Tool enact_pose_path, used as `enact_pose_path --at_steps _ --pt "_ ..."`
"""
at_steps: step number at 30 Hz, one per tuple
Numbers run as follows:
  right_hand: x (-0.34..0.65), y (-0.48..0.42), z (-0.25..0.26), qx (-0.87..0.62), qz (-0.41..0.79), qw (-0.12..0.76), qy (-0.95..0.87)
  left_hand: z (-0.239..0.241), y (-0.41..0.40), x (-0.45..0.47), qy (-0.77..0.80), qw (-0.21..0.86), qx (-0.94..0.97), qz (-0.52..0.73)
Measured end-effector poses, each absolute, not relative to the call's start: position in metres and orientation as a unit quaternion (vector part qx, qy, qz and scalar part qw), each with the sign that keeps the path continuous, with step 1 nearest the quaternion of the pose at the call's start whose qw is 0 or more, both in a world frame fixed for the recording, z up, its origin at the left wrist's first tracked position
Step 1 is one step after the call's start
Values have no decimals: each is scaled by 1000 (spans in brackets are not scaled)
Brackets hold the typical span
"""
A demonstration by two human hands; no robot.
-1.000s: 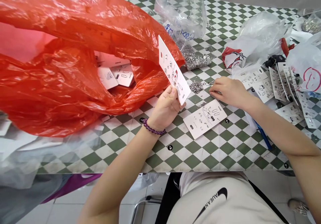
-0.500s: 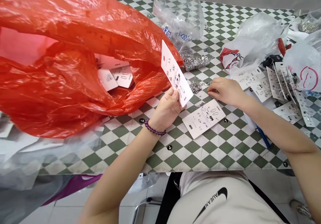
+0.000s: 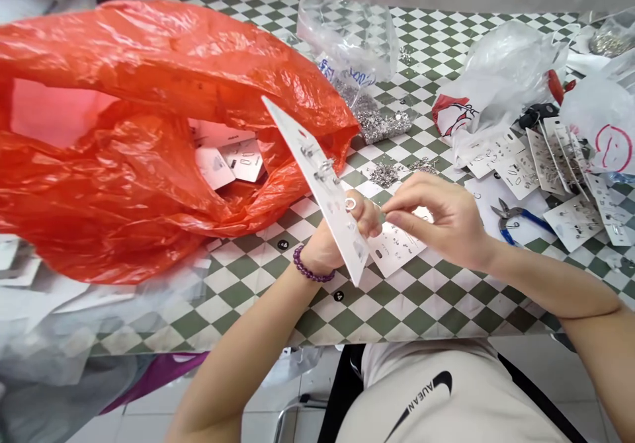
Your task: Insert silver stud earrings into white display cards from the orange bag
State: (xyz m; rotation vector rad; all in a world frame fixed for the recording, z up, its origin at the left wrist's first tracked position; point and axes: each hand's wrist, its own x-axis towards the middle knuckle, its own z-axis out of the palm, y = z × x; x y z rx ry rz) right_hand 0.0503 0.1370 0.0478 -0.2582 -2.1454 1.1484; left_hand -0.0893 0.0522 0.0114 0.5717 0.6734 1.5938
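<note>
My left hand (image 3: 333, 239) grips a long white earring card (image 3: 317, 182) by its lower end, tilted so its far end points at the orange bag. A purple bead bracelet (image 3: 310, 272) circles that wrist. My right hand (image 3: 436, 217) is beside the card with thumb and forefinger pinched together near its lower part; what they pinch is too small to make out. Another white earring card (image 3: 397, 248) lies flat on the checked table (image 3: 397, 304) under both hands.
A big orange plastic bag (image 3: 149, 132) with white cards inside fills the left. Clear bags of silver findings (image 3: 367, 99) lie behind. Loose silver pieces (image 3: 384, 175), blue-handled pliers (image 3: 520, 221), several filled cards (image 3: 560, 165) and white bags (image 3: 501, 79) crowd the right.
My left hand tipped the card flatter and drew it nearer. My right hand left the loose silver pieces on the table and came up to the card, pinched.
</note>
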Motion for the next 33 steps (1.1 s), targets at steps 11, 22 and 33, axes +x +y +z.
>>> enact_pose_path --at_steps 11,22,33 --pt "40 128 34 -38 430 393 -812 23 49 -83 281 601 287 691" --pt "40 129 29 -34 441 390 -808 23 49 -84 302 602 311 671" --pt "43 125 32 -47 508 364 -779 13 48 -82 271 603 332 673"
